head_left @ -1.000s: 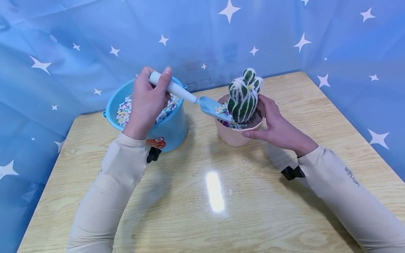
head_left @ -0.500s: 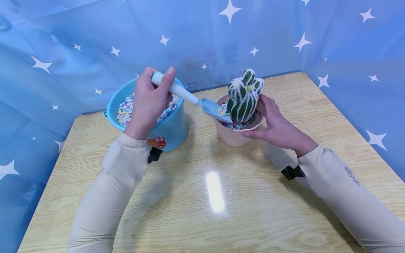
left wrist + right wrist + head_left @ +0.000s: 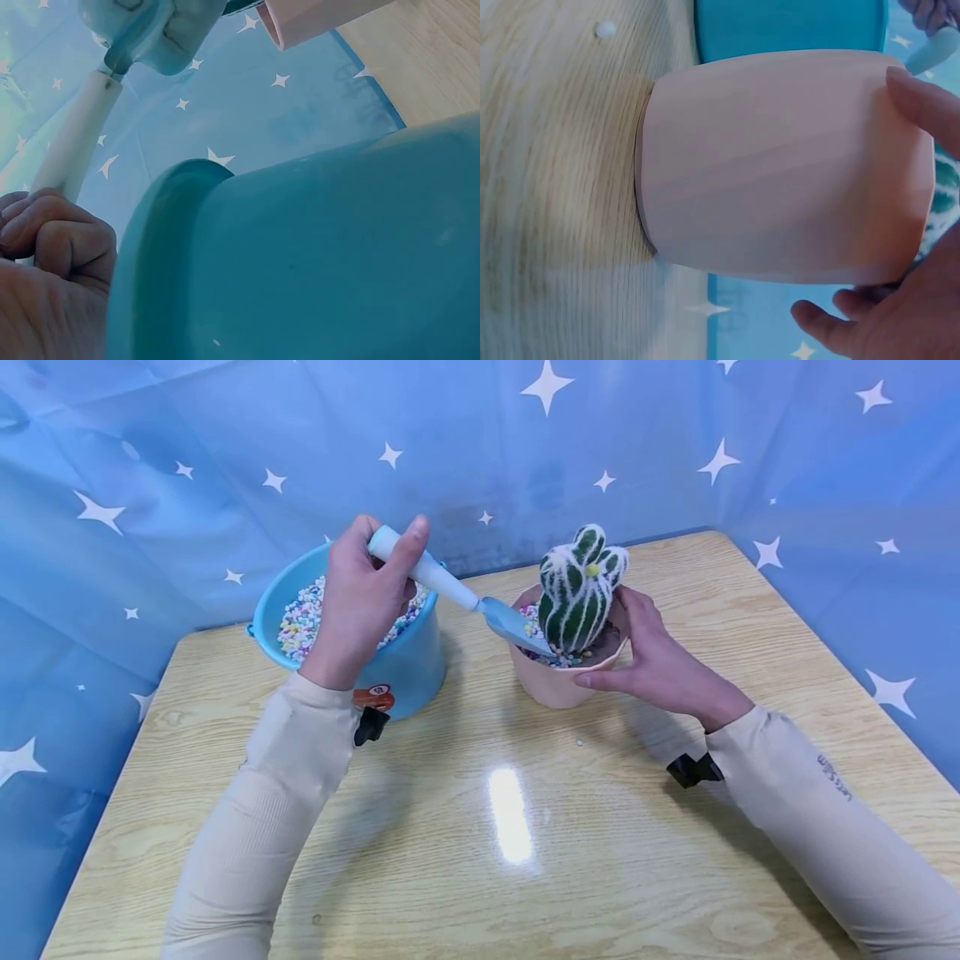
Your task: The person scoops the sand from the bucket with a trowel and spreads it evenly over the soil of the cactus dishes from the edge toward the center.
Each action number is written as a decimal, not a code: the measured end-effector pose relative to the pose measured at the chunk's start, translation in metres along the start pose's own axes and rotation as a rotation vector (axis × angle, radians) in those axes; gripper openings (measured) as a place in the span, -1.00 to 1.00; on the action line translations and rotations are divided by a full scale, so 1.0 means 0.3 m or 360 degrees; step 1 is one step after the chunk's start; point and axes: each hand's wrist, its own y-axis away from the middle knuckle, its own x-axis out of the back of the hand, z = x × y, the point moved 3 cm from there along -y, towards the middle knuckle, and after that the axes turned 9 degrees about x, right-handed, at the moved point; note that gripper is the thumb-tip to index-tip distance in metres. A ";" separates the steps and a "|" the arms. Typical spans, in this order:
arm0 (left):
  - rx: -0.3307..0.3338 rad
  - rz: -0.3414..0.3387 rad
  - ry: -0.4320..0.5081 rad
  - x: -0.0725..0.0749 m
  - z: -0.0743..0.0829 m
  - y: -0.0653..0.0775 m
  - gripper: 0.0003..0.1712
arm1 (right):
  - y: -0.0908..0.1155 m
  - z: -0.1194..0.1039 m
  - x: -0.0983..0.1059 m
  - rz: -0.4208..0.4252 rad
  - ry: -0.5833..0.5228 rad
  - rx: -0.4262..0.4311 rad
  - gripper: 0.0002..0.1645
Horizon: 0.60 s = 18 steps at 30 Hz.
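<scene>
My left hand (image 3: 358,597) grips the pale handle of a small blue hand trowel (image 3: 435,578). Its blade (image 3: 512,623) slants down over the left rim of a pink flowerpot (image 3: 551,685), tip among the coloured pebbles (image 3: 567,659) inside. A green cactus (image 3: 576,606) with white fuzzy stripes stands in that pot. On the pot's right side my right hand (image 3: 660,670) holds the rim, thumb at the front and fingers behind. The right wrist view shows the thumb (image 3: 922,105) against the pot's wall. In the left wrist view, curled fingers (image 3: 64,236) wrap the trowel handle.
A blue bucket (image 3: 411,681) filled with coloured pebbles (image 3: 300,620) stands left of the pot, under my left hand. One stray pebble (image 3: 579,743) lies on the wooden table (image 3: 450,877). A blue star-printed cloth (image 3: 465,460) hangs behind.
My left hand has shifted slightly right and tipped the trowel further. Pebbles have slid off its blade into the pot. The right hand and pot have stayed in place.
</scene>
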 end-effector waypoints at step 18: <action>-0.0037 -0.0035 -0.0061 -0.017 0.019 -0.004 -0.53 | 0.000 0.005 -0.006 0.0009 0.0053 -0.0017 0.40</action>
